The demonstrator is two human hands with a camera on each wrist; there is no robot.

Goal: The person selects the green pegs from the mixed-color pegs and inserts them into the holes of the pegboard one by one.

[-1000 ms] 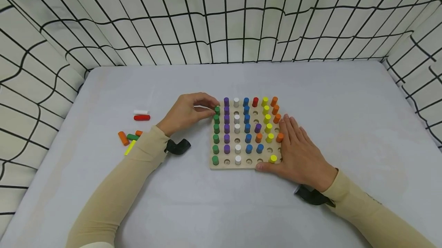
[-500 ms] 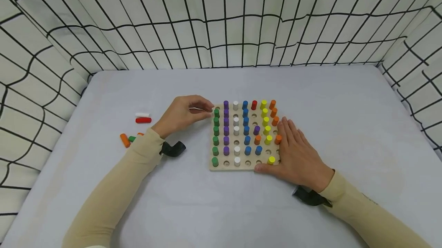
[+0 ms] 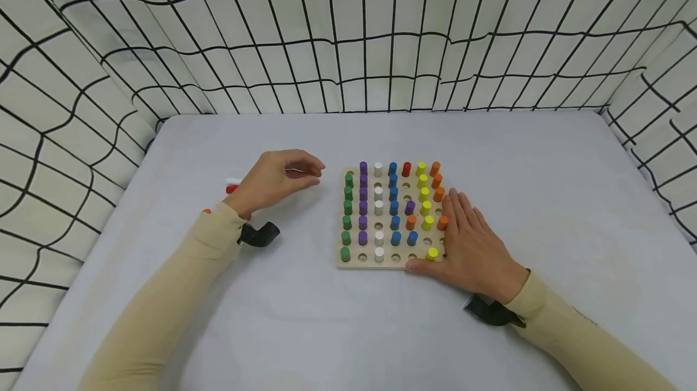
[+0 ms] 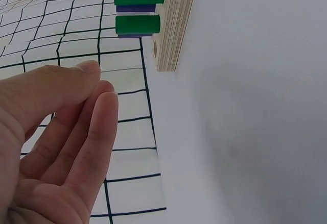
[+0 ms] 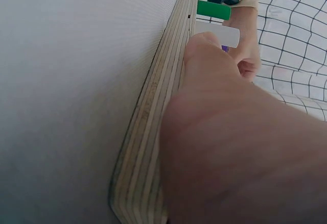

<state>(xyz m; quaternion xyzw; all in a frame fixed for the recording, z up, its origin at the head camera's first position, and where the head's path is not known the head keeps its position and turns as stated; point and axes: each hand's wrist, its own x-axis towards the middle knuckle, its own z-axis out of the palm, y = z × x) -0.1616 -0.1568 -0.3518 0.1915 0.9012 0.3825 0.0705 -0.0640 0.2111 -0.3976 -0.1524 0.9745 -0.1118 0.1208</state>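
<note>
My left hand (image 3: pixel 274 179) hovers just left of a wooden pegboard (image 3: pixel 383 262), its fingers bent and thumb tip close to the fingertips. Neither view of it shows a peg between thumb and fingers (image 4: pixel 104 114). Green pegs (image 3: pixel 347 222) fill the left column below a bare top-left hole (image 3: pixel 350 172); columns of purple pegs (image 3: pixel 362 222), white pegs (image 3: pixel 378 208) and other colours stand beside it. My right hand (image 3: pixel 479 252) lies flat against the board's right edge, thumb along the front corner. Its thumb (image 5: pixel 204 55) touches the board's layered side (image 5: pixel 148 117) in the right wrist view.
A loose red peg (image 3: pixel 232 189) and white peg (image 3: pixel 234 181) lie left of the board, partly behind the left hand. An orange peg (image 3: pixel 206 210) peeks out by the sleeve. Black wire mesh (image 3: pixel 348 46) borders the table's back and sides.
My left hand has drawn away leftward from the board's top-left corner, uncovering the bare hole there. It now covers more of the loose pegs. The right hand stays on the board.
</note>
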